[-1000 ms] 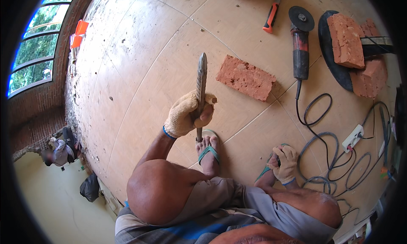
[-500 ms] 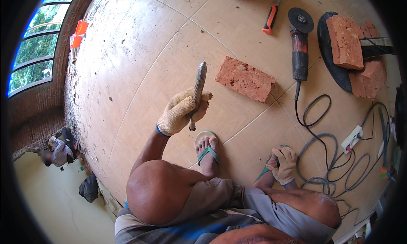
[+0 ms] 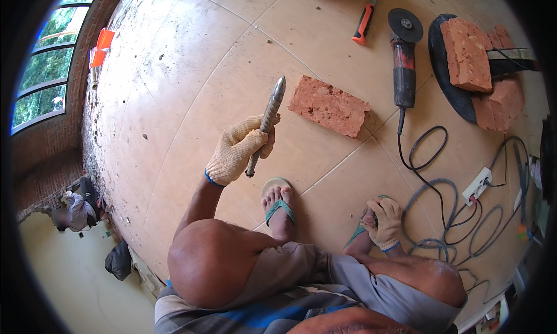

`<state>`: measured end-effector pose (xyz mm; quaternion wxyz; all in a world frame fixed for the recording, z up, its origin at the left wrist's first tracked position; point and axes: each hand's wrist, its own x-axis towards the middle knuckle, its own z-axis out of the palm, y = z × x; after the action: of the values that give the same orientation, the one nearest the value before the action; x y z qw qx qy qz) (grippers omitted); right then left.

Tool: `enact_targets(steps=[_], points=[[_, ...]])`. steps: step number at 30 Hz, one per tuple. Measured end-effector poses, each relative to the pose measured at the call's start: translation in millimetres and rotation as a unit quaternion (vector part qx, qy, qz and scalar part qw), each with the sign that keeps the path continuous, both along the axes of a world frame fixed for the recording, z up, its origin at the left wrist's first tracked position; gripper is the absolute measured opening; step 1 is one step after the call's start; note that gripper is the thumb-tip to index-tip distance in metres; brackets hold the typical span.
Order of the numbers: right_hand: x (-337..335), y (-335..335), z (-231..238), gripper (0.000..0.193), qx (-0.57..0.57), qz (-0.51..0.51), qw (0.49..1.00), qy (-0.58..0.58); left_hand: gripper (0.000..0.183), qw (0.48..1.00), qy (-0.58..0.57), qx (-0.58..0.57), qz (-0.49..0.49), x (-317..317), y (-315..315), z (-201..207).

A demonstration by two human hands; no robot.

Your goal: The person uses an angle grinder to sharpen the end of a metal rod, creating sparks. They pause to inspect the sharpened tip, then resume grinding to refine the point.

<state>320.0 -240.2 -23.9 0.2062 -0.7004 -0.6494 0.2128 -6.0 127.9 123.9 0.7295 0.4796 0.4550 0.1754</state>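
My left hand [image 3: 237, 150], in a cream knitted glove with a blue cuff, is closed around a pointed chisel [image 3: 271, 111] of ribbed grey steel bar. The tool is tilted, its point up and its other end below my fist. Over my right foot hangs my right hand [image 3: 385, 222], in a similar glove, fingers loosely bent and apart; I see nothing held in it. A rough red brick [image 3: 329, 106] lies on the tiled floor beyond the chisel.
An angle grinder [image 3: 404, 67] and an orange-handled hammer [image 3: 364, 24] lie farther off. Several bricks [image 3: 467, 54] rest on a black object at right. Cables [image 3: 444, 218] loop around a white power strip [image 3: 477, 187]. Another person [image 3: 80, 209] is at far left, near a black bag [image 3: 118, 261].
My left hand has shifted slightly left, and the chisel's point has risen a little. The whole view has drifted slightly; my right hand stays over the foot.
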Motion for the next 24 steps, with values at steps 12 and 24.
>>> enact_targets(steps=[12, 24], points=[[0, 1, 0, 0.049, 0.008, 0.004, 1.0, -0.01, 0.039, 0.999, 0.051, 0.007, 0.007, 5, -1, 6], [-5, 101, 83, 0.058, -0.147, -0.013, 0.952, 0.27, 0.039, 0.987, 0.144, -0.062, -0.045, 1, -46, -24]])
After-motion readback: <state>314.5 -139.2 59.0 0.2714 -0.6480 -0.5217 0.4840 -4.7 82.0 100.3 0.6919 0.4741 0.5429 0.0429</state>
